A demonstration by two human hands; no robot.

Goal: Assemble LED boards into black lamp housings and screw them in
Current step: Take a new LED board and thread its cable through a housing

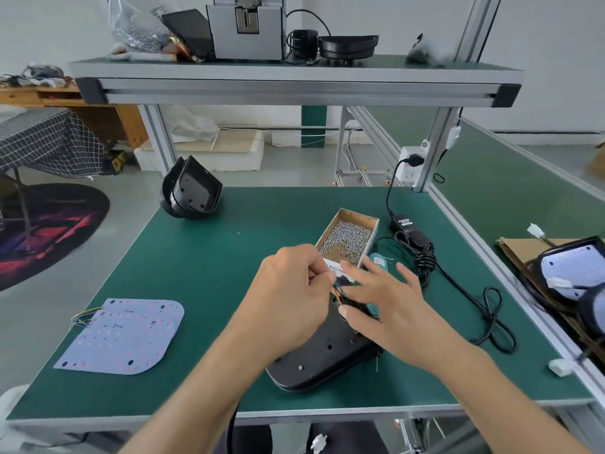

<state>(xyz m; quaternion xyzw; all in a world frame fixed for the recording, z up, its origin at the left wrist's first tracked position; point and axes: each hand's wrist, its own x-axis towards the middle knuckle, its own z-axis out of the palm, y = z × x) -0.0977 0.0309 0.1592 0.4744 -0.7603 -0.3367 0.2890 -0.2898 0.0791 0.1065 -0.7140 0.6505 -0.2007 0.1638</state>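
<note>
On the surface (203,257): black housing (314,362), wires (337,294) at its hole.
Left hand (288,299): fingers pinching wires.
Right hand (389,303): fingers spread, steadying housing.
Risk: yank too hard, wires could snap.

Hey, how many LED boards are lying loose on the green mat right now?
2, stacked at the mat's near-left: the top LED board overlaps a lower LED board peeking out behind it. More could be hidden beneath.
</note>
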